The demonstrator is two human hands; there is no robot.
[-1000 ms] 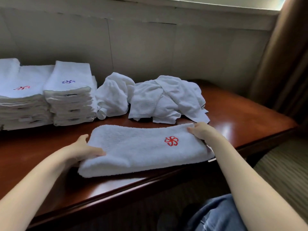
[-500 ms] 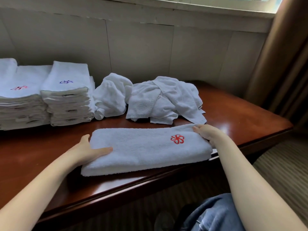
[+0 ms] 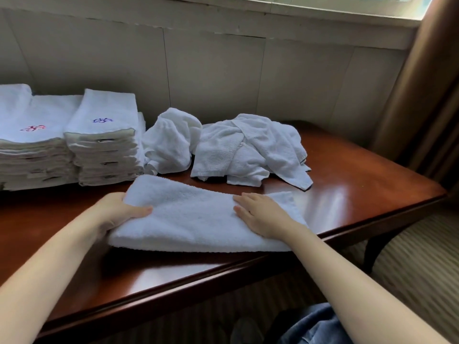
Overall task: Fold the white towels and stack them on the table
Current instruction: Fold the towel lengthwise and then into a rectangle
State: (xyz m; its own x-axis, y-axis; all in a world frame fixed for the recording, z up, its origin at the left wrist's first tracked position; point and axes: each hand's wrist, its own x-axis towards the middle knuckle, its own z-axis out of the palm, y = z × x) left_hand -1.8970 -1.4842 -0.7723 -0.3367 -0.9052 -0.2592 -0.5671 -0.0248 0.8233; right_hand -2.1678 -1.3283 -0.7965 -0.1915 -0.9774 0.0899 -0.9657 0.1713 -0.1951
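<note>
Your left hand (image 3: pixel 119 211) grips the 9 o'clock end of the folded towel (image 3: pixel 193 217), thumb on top and the rest curled round the edge. Your right hand (image 3: pixel 260 214) lies flat on top toward the 3 o'clock end, fingers straight, holding nothing, just pressing down. The towel sits on the table (image 3: pixel 347 175) close to the near edge, a bit angled. At roughly 10 o'clock from it there are two piles side by side: the blue-logo stack (image 3: pixel 106 145) right next to the towel's far corner, and the red-logo stack (image 3: pixel 32 145) at 9 o'clock of that one. At 12 o'clock sits a small crumpled towel (image 3: pixel 171 140), and at 1 o'clock a bigger crumpled heap (image 3: pixel 250 150), just beside each other.
</note>
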